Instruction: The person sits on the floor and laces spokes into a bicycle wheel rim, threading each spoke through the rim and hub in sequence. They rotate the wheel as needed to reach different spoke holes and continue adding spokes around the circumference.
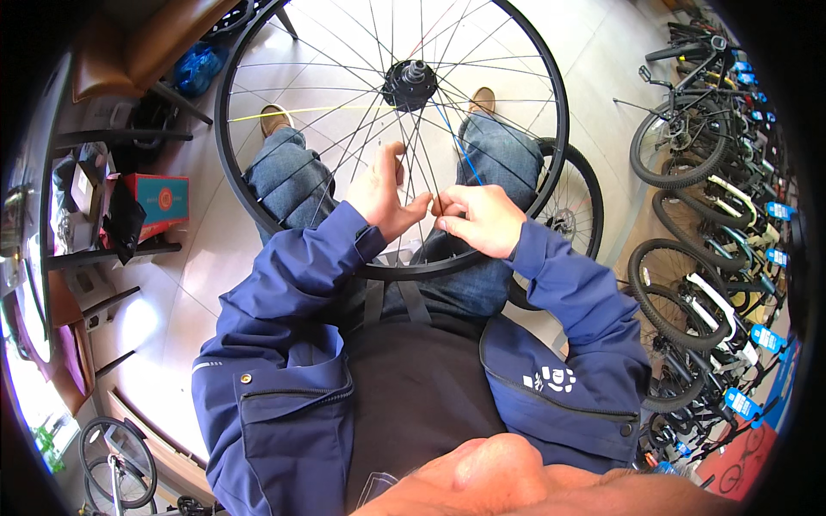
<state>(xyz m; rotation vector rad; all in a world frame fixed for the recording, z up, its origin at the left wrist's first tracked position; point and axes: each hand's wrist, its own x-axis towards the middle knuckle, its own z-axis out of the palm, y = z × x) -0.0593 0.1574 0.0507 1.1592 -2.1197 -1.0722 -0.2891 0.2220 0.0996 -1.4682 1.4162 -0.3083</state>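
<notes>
A black bicycle wheel (562,112) without a tyre rests over my lap, its near rim close to my waist. Its black hub (409,84) sits at the far middle. Most spokes are dark, but one is yellow (318,113) and one is blue (458,148). Inside the near part of the rim, my right hand (483,219) pinches thumb and fingers together at a dark spoke. My left hand (387,193) is among the spokes beside it, fingers loosely bent and apart from the thumb, which points toward my right fingertips. It appears to hold nothing.
Another wheel with a tyre (594,202) stands behind my right knee. Many bicycles (680,142) line the right side. At left are a red and teal box (162,199) on a shelf, a brown chair (151,43) and a blue plastic bag (198,69). One bicycle (116,464) stands lower left.
</notes>
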